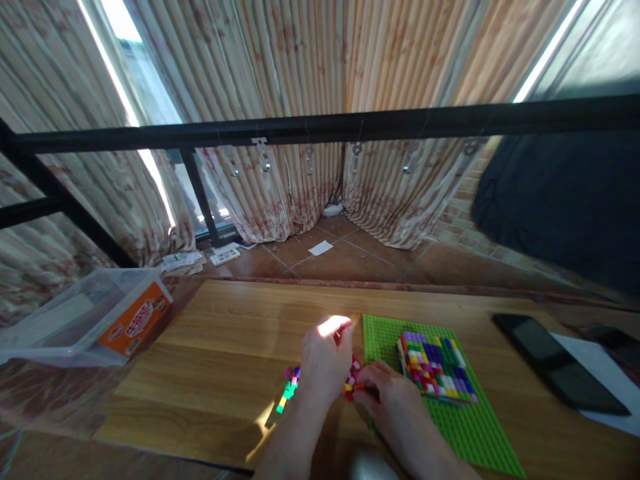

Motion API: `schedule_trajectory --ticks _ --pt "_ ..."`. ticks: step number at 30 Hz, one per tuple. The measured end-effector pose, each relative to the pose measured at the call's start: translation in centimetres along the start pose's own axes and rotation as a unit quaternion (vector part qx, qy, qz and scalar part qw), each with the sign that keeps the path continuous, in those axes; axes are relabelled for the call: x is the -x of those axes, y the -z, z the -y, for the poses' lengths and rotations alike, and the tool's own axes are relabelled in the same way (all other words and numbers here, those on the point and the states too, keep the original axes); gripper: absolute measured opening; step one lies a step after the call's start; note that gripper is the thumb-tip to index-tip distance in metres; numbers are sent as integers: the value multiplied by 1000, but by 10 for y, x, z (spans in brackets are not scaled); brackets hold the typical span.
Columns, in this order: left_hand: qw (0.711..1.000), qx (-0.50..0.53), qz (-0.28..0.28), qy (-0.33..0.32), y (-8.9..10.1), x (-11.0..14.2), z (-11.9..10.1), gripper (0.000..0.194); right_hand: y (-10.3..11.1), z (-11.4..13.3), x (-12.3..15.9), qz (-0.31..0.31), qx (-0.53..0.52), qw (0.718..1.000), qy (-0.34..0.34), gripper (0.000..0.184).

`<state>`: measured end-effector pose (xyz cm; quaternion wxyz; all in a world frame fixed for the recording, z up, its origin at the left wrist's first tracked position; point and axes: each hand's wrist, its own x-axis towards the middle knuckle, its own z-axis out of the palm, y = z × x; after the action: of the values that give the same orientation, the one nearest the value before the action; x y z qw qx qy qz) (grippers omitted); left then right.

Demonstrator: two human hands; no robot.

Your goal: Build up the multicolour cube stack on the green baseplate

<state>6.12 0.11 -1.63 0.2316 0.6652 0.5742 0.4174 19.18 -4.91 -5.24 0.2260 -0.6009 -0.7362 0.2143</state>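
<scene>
My left hand is raised over the wooden board, fingers closed in a pinch; whatever is between them, if anything, is too small to make out. Lower and to the right, my right hand pinches a small red building brick at its fingertips. Loose pink, red and yellow bricks lie between the two hands, partly hidden by them. Left of my left wrist is another group of green, purple and yellow bricks. A multicoloured block of joined bricks sits on the green baseplate, just beyond my right hand.
The wooden board carries the bricks. A clear plastic bin with an orange label stands at the left. A dark phone or tablet lies at the right, partly over white paper. A black metal bar crosses beyond the board, before curtains.
</scene>
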Motion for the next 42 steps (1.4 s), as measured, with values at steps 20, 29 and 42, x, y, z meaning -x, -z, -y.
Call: schedule_trajectory --ticks 20,29,42 --pt "926 267 262 51 -14 8 -21 18 50 -10 3 -154 -65 986 3 10" --pt "942 221 250 39 -30 8 -37 22 64 -18 7 -144 -64 987 1 4" --pt "979 79 150 -109 -50 23 -40 17 106 -52 12 -251 -58 963 -82 21"
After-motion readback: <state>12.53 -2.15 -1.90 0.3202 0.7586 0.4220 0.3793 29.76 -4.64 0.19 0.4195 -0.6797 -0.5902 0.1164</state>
